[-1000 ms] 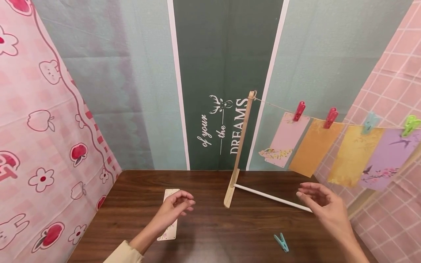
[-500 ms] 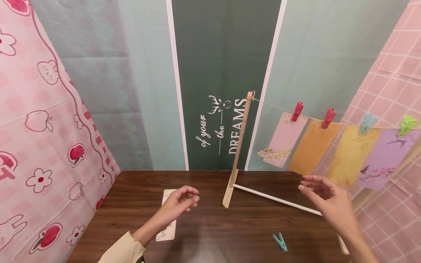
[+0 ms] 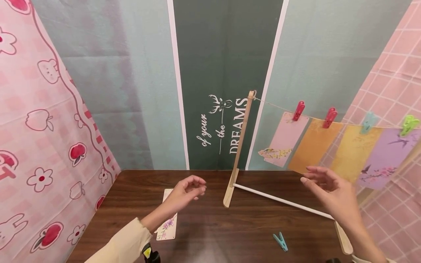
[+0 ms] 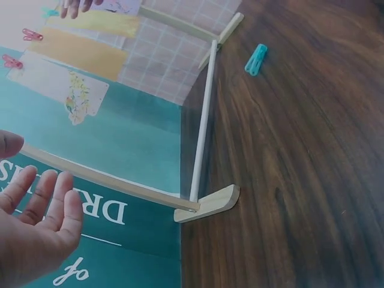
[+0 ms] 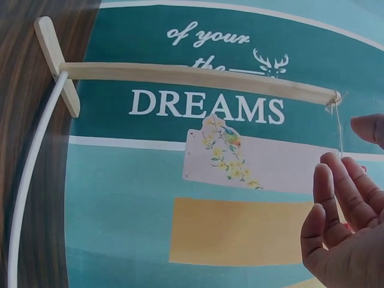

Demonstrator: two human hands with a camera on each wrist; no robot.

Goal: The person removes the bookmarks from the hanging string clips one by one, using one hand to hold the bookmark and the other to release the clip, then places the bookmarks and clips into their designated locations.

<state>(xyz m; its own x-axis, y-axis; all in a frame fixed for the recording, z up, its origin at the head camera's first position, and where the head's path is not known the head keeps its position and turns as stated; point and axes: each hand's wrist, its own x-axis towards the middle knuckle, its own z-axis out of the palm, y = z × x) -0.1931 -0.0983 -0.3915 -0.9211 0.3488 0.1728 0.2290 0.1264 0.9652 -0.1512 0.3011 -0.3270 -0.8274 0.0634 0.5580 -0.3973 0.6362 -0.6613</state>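
Observation:
My left hand (image 3: 189, 191), loosely curled and holding nothing, hovers above the table just right of a white flowered card (image 3: 169, 228). Also holding nothing, my right hand (image 3: 337, 193) hangs in front of the cards on the string, fingers loosely bent and thumb apart. A pink card (image 3: 285, 140), an orange card (image 3: 314, 144), a yellow card (image 3: 356, 151) and a purple card (image 3: 389, 159) hang there. Two red clothespins (image 3: 299, 110), a pale blue clothespin (image 3: 370, 122) and a green clothespin (image 3: 409, 125) grip them. A blue clothespin (image 4: 256, 59) lies on the table.
The string runs from a wooden post (image 3: 241, 138) on a flat wooden foot (image 3: 228, 195). A white rod (image 3: 279, 199) joins it to another foot (image 3: 343, 237) at right. Patterned cloth (image 3: 59, 146) walls the left side, pink checked cloth (image 3: 391, 69) the right.
My left hand has moved up and to the right, showing more of the flowered card. My right hand has risen and shifted slightly right, in front of the hanging cards.

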